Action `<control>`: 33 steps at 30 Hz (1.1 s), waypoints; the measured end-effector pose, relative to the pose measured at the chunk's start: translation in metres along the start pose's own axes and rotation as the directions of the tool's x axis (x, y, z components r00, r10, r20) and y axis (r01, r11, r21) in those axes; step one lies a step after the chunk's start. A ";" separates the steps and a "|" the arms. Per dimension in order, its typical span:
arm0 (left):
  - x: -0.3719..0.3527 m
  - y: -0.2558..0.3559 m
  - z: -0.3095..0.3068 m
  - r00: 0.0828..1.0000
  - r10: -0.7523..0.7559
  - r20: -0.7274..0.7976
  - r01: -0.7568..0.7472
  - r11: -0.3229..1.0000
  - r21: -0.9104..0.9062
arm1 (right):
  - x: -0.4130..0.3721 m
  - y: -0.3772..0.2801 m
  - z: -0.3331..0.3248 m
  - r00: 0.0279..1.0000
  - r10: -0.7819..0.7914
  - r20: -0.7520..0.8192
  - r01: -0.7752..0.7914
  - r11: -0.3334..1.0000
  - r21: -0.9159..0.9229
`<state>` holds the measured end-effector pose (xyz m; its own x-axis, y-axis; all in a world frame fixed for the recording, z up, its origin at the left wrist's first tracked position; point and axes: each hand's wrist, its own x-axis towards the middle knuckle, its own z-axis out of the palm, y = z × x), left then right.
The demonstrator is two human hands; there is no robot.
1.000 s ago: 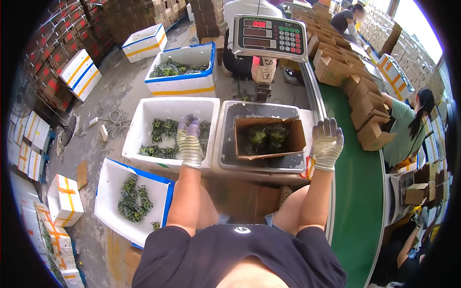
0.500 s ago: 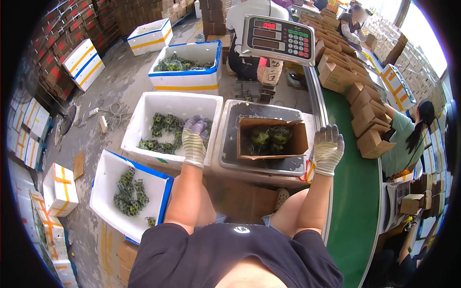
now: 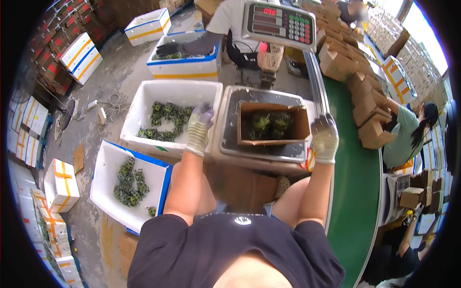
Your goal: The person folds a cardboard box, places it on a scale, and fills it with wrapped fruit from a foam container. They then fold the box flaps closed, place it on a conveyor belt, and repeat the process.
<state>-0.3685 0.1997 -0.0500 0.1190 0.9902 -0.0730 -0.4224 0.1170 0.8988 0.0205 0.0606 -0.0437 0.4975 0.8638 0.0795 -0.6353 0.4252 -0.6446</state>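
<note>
My left hand (image 3: pixel 200 128), in a striped glove, is over the right part of a white foam box (image 3: pixel 133 111) with netted green bundles (image 3: pixel 161 135). Its fingers look extended, and nothing shows in them. My right hand (image 3: pixel 325 138), also gloved, lies at the right side of an open cardboard box (image 3: pixel 246 143), fingers spread and holding nothing visible. That box stands on a metal scale platform (image 3: pixel 230 152) and holds dark bagged green items (image 3: pixel 271 126). Above, the scale display (image 3: pixel 279 26) reads 0.98.
A blue-edged foam box (image 3: pixel 101 185) with netted bundles stands lower left. At the top, a co-worker's dark-gloved hand (image 3: pixel 173 49) reaches over another foam box (image 3: pixel 185 74). A green conveyor (image 3: pixel 353 206) runs on the right, beside cardboard boxes (image 3: pixel 372 133) and co-workers.
My left hand has shifted slightly right and up. My right hand has moved slightly up. A co-worker's arm now reaches over the far foam box. The whole view has shifted a little.
</note>
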 end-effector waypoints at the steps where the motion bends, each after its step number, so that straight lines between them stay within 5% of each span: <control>1: -0.008 0.009 0.012 0.992 -0.058 0.115 0.050 0.996 0.069 | -0.003 0.004 0.010 0.999 0.029 -0.016 -0.031 0.984 -0.176; 2: -0.014 0.011 0.022 0.973 -0.024 0.230 -0.008 0.991 0.134 | -0.007 0.010 0.026 0.998 0.057 -0.032 -0.064 0.936 -0.346; 4: -0.001 -0.006 0.035 0.911 -0.052 0.410 0.012 0.995 0.100 | -0.008 0.025 0.040 0.976 0.107 0.191 -0.009 0.892 -0.451; 5: -0.006 -0.008 0.037 0.869 -0.063 0.491 -0.012 0.989 0.148 | 0.002 0.031 0.031 0.945 0.260 0.198 -0.188 0.928 -0.321; 8: -0.015 0.004 0.070 0.882 -0.191 0.430 0.038 0.940 0.339 | 0.018 0.042 0.026 0.906 0.358 0.227 -0.257 0.889 -0.378; 9: -0.026 0.010 0.092 0.941 -0.061 0.333 -0.165 0.777 0.608 | 0.021 0.051 0.025 0.949 0.288 0.125 -0.168 0.801 -0.574; 10: -0.015 0.006 0.095 0.934 -0.117 0.337 -0.117 0.791 0.601 | 0.019 0.057 0.039 0.977 0.213 0.021 -0.126 0.652 -0.748; 12: 0.011 -0.005 0.098 0.909 -0.233 0.346 -0.018 0.806 0.591 | 0.021 0.049 0.072 0.957 0.288 0.045 -0.196 0.750 -0.632; 16: 0.011 -0.010 0.093 0.950 -0.154 0.271 -0.081 0.718 0.691 | 0.035 0.055 0.066 0.961 0.272 0.047 -0.149 0.653 -0.742; 19: 0.015 -0.034 0.074 0.916 -0.221 0.335 0.112 0.942 0.315 | 0.033 0.053 0.065 0.959 0.276 0.060 -0.165 0.722 -0.672; 22: 0.019 -0.030 0.068 0.877 -0.248 0.411 0.136 0.949 0.284 | 0.031 0.054 0.061 0.970 0.223 0.096 -0.123 0.791 -0.600; 26: 0.002 -0.029 0.075 0.879 0.032 0.476 -0.235 0.897 0.374 | 0.028 0.051 0.040 0.973 0.188 0.136 -0.095 0.858 -0.505; 31: -0.013 -0.032 0.088 0.915 -0.195 0.354 0.205 0.979 0.008 | 0.011 0.043 0.042 0.988 0.127 0.088 -0.075 0.894 -0.442; 33: -0.013 -0.035 0.085 0.930 -0.119 0.348 0.113 0.993 0.038 | 0.010 0.032 0.053 0.990 0.046 0.131 0.030 0.853 -0.521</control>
<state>-0.2788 0.1759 -0.0433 0.4738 0.8803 -0.0245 -0.3715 0.2250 0.9008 -0.0262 0.0975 -0.0232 0.3861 0.9103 0.1492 -0.2193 0.2477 -0.9437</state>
